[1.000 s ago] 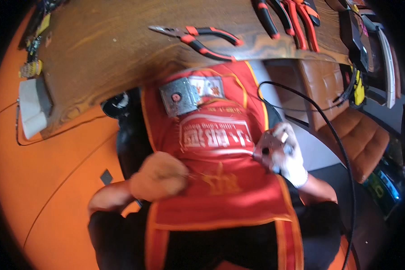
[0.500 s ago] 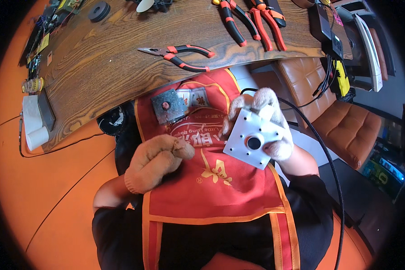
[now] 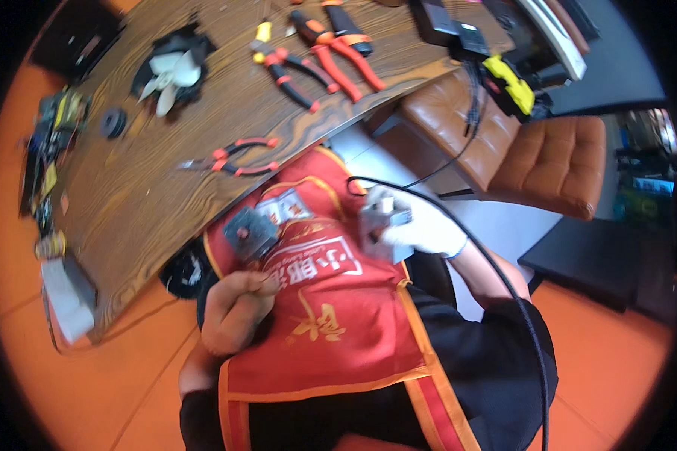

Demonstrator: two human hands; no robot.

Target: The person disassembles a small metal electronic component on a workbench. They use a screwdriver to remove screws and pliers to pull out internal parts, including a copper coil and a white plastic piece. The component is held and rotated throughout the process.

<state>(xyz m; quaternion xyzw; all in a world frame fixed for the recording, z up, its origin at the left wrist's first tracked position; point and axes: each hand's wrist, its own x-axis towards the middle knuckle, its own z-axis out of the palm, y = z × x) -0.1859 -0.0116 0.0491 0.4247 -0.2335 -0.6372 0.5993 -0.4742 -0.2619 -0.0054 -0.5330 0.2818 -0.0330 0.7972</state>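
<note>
My right hand, in a pale knit glove, grips a silver metal plate over the right side of the red apron. Blur and my fingers hide much of the plate now; half a second ago its square face showed small holes and one large central hole. My left hand, in a tan-looking glove, is closed with thumb and fingers together; whatever it pinches, if anything, is too small to name. Just beyond its fingertips, a dark grey square piece with a reddish round centre lies on the apron, beside small printed packets.
On the wooden table lie needle-nose pliers, cutting pliers, red-handled pliers and a white-bladed fan. A black cable loops past my right arm. A brown leather chair stands to the right.
The view has swung, shifting the table and tools leftward and turning them. My right hand has tilted the metal plate, so its holed face no longer shows. My left hand stays closed.
</note>
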